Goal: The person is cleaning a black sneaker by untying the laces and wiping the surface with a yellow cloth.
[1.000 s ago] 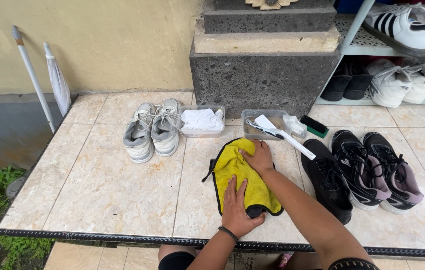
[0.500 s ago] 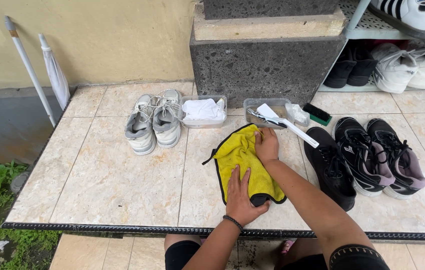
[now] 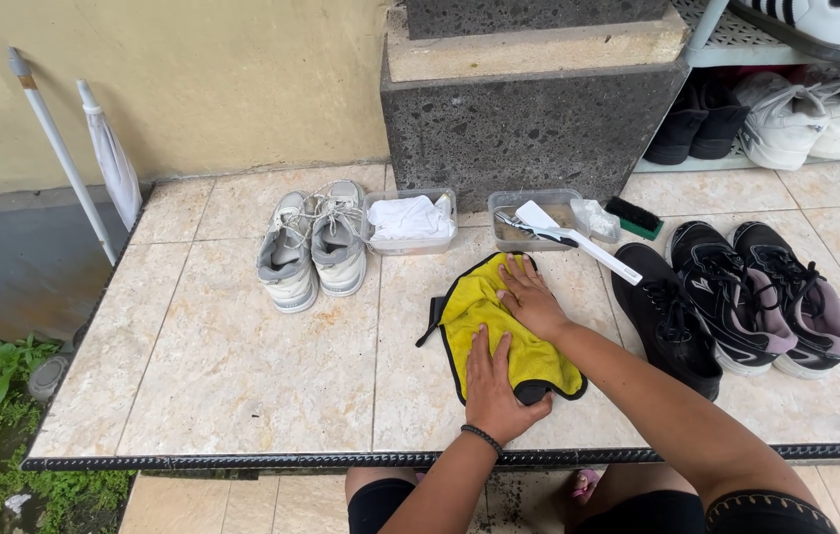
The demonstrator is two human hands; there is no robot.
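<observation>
**Yellow cloth pressed flat on the tiled step, shoes lined up around it**

Head view, looking down. A yellow cloth (image 3: 499,331) with a dark edge lies on the tiles (image 3: 242,366) at the centre of the frame. The left hand (image 3: 492,388) rests palm down on its near end, at about 6 o'clock of the cloth, fingers spread and gripping nothing. The right hand (image 3: 530,297) lies flat on the far end, at about 1 o'clock, likewise open and merely pressing. One near corner at 5 o'clock is rolled over, showing the dark underside, so the spreading appears mostly done but not finished.

At 10 o'clock of the cloth stands a pair of grey shoes (image 3: 314,247), laces loose. At 11 o'clock sits a clear tub with a white rag (image 3: 410,220); at 1 o'clock a second clear tub (image 3: 536,215) with a white-handled brush (image 3: 578,240) laid across it, and beyond it a small green-backed brush (image 3: 633,217). At 3 o'clock lie a black shoe (image 3: 665,316) and a black-and-pink pair (image 3: 766,297). No shoe is on the cloth and neither brush is in hand; judged from this, any cleaning of the shoes has yet to begin.
</observation>
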